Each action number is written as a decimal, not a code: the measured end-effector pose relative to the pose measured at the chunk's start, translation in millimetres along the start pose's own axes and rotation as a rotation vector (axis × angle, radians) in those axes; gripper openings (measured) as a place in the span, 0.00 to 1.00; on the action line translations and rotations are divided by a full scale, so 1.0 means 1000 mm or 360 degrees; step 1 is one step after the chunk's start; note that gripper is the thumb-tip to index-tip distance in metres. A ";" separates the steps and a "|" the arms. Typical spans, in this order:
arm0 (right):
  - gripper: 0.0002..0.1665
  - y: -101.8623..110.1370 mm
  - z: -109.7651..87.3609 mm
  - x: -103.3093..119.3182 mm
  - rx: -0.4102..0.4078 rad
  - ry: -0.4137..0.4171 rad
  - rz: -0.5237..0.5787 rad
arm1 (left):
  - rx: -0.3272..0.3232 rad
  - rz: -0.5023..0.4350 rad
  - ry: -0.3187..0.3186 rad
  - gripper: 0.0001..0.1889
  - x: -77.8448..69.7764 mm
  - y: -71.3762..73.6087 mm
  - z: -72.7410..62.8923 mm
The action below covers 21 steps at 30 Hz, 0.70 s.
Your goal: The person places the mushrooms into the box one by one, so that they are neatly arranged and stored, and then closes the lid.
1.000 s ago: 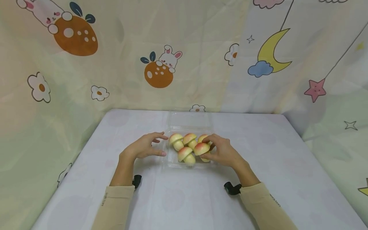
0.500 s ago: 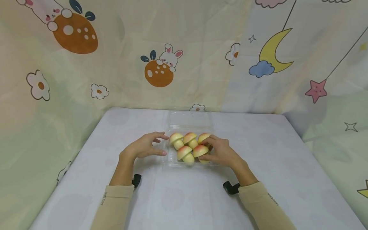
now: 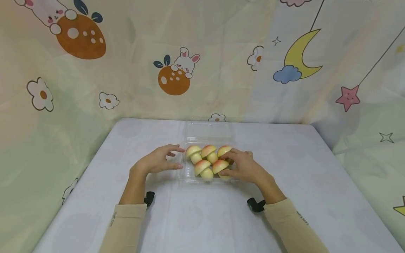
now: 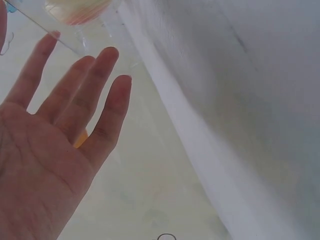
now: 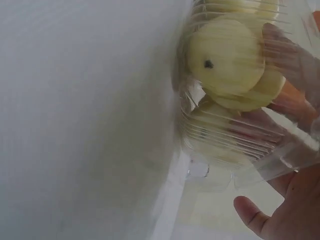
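Note:
Several mushroom-shaped pieces, pale yellow with reddish caps, lie in two rows inside a clear plastic clamshell box. My right hand reaches in at the box's right side and holds the front right mushroom between thumb and fingers. Through the ribbed wall in the right wrist view, a round stem end shows with fingers behind it. My left hand is beside the box's left edge, fingers extended and thumb apart, holding nothing. In the left wrist view its fingertips are near the clear wall.
The box's transparent lid lies folded back toward the rear of the white-covered table. Behind it hangs a patterned cloth with rabbits, flowers and a moon. A black wrist camera sits under the right forearm.
My right hand has lowered the front right mushroom slightly, toward the left and into the front row of the box. The left hand stays almost where it was.

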State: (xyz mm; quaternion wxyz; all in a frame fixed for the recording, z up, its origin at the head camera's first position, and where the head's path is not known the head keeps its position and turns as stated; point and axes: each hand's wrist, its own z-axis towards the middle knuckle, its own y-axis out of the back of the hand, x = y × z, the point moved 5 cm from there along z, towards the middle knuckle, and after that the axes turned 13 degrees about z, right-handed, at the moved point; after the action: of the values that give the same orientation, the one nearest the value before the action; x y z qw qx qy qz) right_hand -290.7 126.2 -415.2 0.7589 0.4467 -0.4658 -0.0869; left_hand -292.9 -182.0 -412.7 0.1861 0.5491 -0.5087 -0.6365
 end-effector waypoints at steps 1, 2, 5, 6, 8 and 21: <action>0.31 0.001 0.000 0.001 -0.0002 0.0002 -0.0004 | -0.0007 0.0001 -0.0004 0.38 0.001 0.000 0.000; 0.31 0.003 -0.001 0.001 -0.0008 0.0008 -0.0006 | -0.0015 0.0005 -0.0005 0.38 0.001 0.001 0.000; 0.31 0.006 -0.003 0.001 -0.0030 0.0026 0.0008 | -0.0028 0.0018 -0.0001 0.39 0.004 0.001 0.001; 0.30 0.008 -0.003 0.000 -0.0039 0.0029 0.0014 | -0.0029 0.0025 -0.0003 0.40 0.004 0.002 0.001; 0.29 0.010 -0.002 -0.001 -0.0067 0.0053 0.0030 | -0.0042 0.0030 0.0005 0.42 0.005 0.004 0.002; 0.26 0.035 0.018 -0.019 -0.0356 0.0113 0.0261 | -0.0056 0.0039 0.0150 0.50 0.011 0.016 0.022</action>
State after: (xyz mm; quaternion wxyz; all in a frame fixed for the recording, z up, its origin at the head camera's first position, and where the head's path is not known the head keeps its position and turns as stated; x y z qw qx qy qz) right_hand -325.2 146.4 -397.0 0.8244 0.3227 -0.4611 -0.0602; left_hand -321.5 -187.2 -406.9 0.2273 0.5688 -0.4948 -0.6164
